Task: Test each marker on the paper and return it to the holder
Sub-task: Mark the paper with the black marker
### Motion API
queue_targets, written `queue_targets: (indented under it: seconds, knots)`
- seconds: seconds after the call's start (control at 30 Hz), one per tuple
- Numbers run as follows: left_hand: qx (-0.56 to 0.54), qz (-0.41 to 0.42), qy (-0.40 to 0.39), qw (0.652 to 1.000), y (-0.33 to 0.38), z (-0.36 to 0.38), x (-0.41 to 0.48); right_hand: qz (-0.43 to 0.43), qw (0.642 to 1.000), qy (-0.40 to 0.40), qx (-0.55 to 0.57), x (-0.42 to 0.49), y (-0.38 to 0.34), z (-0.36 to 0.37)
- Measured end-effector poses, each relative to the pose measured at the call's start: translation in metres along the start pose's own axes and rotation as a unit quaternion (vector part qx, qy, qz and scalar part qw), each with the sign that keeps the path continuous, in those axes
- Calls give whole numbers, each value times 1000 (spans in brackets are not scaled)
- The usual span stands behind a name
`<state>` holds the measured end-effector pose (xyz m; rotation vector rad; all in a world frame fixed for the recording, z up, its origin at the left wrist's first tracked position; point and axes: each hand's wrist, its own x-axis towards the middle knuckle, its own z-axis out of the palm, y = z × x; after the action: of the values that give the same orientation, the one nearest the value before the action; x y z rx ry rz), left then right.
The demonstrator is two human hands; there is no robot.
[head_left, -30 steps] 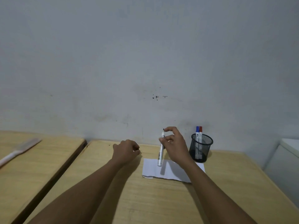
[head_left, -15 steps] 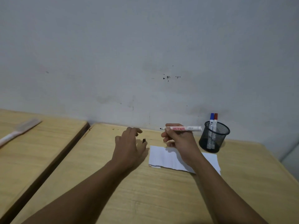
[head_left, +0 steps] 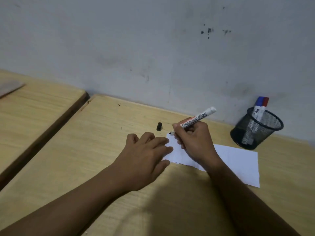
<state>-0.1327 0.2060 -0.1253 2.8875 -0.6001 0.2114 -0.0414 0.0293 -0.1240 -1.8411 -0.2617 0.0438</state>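
We are holding a white marker [head_left: 196, 120] in our right hand [head_left: 194, 142], with the fingers closed around its barrel as for writing. Its black tip is pointing down and to the left, at the far left corner of the paper [head_left: 235, 160]; whether the tip is touching the sheet, we cannot tell. The back end of the marker is rising up and to the right, away from the hand.

Our left hand [head_left: 144, 155] is lying flat with the fingers loosely spread, holding nothing. Its fingertips are resting on the left edge of the paper, just beside the right hand.

The black cap [head_left: 159, 126] is lying on the table [head_left: 68, 160], a little beyond the left hand and just left of the marker tip.

The holder [head_left: 255, 132], a black mesh cup, is standing to the right of the right hand, well apart from it, near the wall. A blue marker [head_left: 257, 108] and a red marker [head_left: 263, 108] are standing in it with caps up, touching each other.
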Motion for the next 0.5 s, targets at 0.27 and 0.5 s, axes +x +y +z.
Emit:
queue_targets:
  seconds: [0.27,0.5]
  knots:
    - [-8,-12,-73,997,-7,13,-7,-40,999,-12,-2,7,11,0]
    - [-20,-8,-75,997,-9,12,-7,-50,998,-16,-25,8,11,2]
